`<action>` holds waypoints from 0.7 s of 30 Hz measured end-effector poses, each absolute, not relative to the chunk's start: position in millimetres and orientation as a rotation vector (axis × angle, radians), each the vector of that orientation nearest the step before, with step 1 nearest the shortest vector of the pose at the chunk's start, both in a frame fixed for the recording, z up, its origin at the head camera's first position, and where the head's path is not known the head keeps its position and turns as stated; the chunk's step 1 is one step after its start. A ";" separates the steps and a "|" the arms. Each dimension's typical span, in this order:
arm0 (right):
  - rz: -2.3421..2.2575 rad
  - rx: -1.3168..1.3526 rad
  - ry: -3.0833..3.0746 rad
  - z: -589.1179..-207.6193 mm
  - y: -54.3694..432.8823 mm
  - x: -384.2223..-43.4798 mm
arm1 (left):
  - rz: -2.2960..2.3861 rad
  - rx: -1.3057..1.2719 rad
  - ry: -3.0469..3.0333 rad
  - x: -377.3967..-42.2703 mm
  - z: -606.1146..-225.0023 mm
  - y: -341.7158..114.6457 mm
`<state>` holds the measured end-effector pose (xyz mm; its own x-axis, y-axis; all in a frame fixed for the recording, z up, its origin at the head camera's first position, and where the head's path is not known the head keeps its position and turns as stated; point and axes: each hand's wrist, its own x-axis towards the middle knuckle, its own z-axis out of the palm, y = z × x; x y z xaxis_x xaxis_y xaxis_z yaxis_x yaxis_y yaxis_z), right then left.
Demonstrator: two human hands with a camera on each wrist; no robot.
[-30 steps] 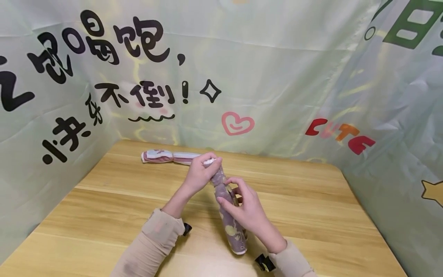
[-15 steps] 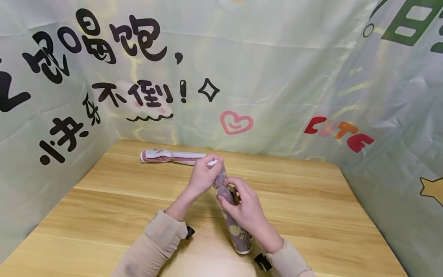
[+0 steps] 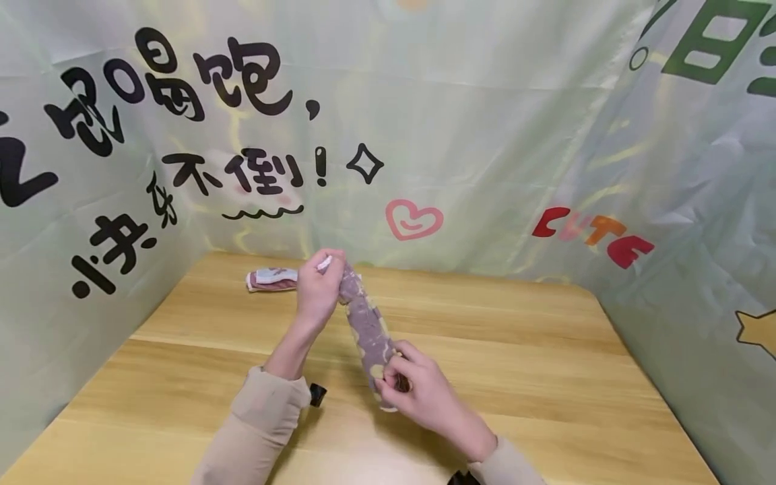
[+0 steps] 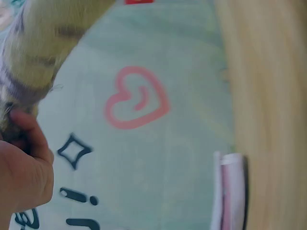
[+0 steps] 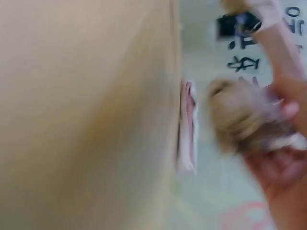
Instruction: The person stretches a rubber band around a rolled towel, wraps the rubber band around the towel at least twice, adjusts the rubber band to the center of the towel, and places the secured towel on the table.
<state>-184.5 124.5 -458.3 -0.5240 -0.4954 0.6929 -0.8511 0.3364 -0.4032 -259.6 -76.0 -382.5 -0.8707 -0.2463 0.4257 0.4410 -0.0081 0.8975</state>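
A rolled towel point(image 3: 368, 330), mauve with pale yellow patches, is held aslant over the table in the head view. My left hand point(image 3: 318, 289) grips its upper end, and a bit of white edge shows at the thumb. Just below that grip the roll narrows to a waist. Near the lower end, my right hand point(image 3: 424, 391) pinches the towel's side with thumb and fingers. The left wrist view shows the towel's yellowish side point(image 4: 53, 38) close up. In the right wrist view the towel point(image 5: 240, 112) is blurred.
A second rolled towel point(image 3: 271, 277), pink and white, lies at the back left of the wooden table point(image 3: 515, 377), partly behind my left hand. Printed cloth point(image 3: 485, 135) hangs behind the table and along both sides.
My left hand has moved left with the towel's upper end, and the towel's lower end has come up and left. The right hand has slid from the waist down toward the lower end.
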 end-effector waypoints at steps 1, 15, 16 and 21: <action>1.096 1.208 -2.179 -458.1 126.6 -182.6 | -1.906 -0.208 -1.791 -257.8 -379.6 -80.2; 1.196 0.984 -2.351 -434.2 138.1 -177.5 | -1.853 -0.309 -2.013 -248.0 -392.9 -60.9; 1.171 0.957 -2.355 -432.0 137.4 -178.2 | -1.844 -0.322 -2.032 -248.5 -394.6 -58.6; 1.032 0.887 -2.359 -422.9 130.9 -184.5 | -1.827 -0.363 -2.050 -252.3 -397.5 -51.4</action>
<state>-184.5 130.9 -422.9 -0.7108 -0.3861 0.5880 -0.6939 0.5221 -0.4959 -252.3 -51.4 -397.5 -0.8983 -0.0525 0.4362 0.4273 0.1265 0.8952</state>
